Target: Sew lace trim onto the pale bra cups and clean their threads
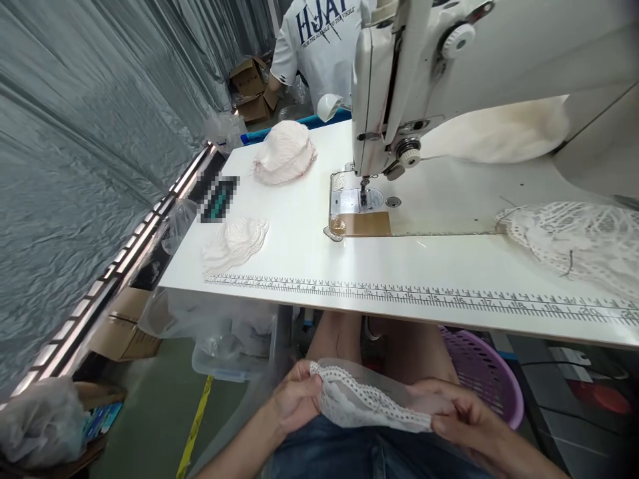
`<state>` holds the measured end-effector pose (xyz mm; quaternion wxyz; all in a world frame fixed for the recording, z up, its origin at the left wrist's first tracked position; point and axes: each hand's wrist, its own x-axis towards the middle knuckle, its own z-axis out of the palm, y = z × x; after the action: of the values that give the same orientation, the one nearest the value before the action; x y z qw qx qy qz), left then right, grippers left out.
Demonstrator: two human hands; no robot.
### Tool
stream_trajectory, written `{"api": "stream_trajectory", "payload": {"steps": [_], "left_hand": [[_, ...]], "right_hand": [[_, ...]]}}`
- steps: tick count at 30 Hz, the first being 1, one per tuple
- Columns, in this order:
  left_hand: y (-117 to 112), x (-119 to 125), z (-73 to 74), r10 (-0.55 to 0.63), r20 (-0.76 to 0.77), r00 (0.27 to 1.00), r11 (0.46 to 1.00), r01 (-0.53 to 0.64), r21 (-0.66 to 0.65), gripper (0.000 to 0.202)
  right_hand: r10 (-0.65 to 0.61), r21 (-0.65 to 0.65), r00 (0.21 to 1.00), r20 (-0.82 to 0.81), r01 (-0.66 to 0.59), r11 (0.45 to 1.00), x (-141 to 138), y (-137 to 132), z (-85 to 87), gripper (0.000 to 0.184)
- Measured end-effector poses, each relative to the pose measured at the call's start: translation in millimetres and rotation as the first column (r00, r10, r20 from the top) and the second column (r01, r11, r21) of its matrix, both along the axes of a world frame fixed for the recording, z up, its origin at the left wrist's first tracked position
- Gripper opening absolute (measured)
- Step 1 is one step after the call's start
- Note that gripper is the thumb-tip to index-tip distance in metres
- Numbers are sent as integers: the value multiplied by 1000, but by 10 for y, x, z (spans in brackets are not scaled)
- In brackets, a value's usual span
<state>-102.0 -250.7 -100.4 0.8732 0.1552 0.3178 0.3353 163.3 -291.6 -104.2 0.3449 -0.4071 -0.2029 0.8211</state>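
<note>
Over my lap, below the table's front edge, I hold a piece of white lace fabric (367,398) between both hands. My left hand (294,399) pinches its left end with closed fingers. My right hand (462,416) grips the right end, fingers curled on the cloth. The lace stretches between them above my jeans. The sewing machine (424,73) stands on the white table (309,253) ahead, with its needle (364,189) over the metal plate.
Two small heaps of white lace pieces (234,243) (284,156) lie on the left of the table, and a lace heap (574,239) lies at the right. A purple basket (486,379) sits under the table. A person in a white shirt (319,46) stands behind. Cardboard boxes (124,326) line the floor.
</note>
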Motion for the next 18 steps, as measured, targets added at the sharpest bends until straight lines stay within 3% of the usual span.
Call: {"api": "stream_trajectory", "payload": {"steps": [3,6,9,12,18], "left_hand": [[8,-8,13,-64,-18,998,998,64,-7,26],[29,19,38,-130,-49,990,991,130,-16,28],[68,64,76,-190,-85,978,982,189,-24,33],[106,102,124,-250,-123,960,968,247,-38,37],[136,146,197,-299,-188,936,954,295,-47,40]], "right_hand": [[88,33,990,111,-93,995,146,-27,-19,34],[214,96,973,86,-222,970,218,20,-4,41],[322,195,946,34,-322,926,174,135,40,49],[403,246,911,90,-413,877,36,254,99,51],[349,304,890,295,-433,848,-178,343,200,33]]}}
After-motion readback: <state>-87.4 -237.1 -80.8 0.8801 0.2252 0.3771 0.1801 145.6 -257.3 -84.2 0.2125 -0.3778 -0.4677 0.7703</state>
